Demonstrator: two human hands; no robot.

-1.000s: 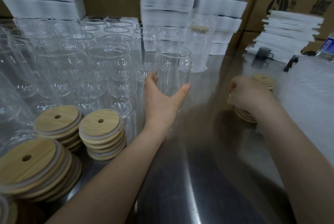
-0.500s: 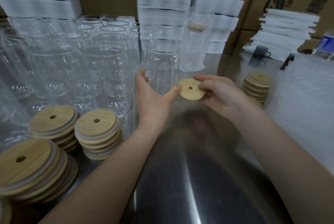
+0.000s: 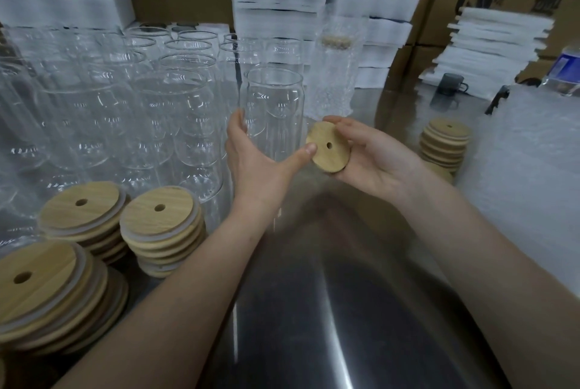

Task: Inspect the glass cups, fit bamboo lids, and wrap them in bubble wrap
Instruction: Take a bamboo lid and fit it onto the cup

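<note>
Bamboo lid [image 3: 328,147], picked from stack [image 3: 445,144], now beside glass cup [image 3: 274,112].

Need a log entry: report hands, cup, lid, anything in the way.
Left hand grips cup, upright, unlidded. Right hand holds lid beside it. Nothing over the mouth.

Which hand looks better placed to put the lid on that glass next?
The right hand: it holds a bamboo lid just beside the glass cup, whose mouth is uncovered. The left hand grips the cup, so it likely serves best steadying it.
</note>
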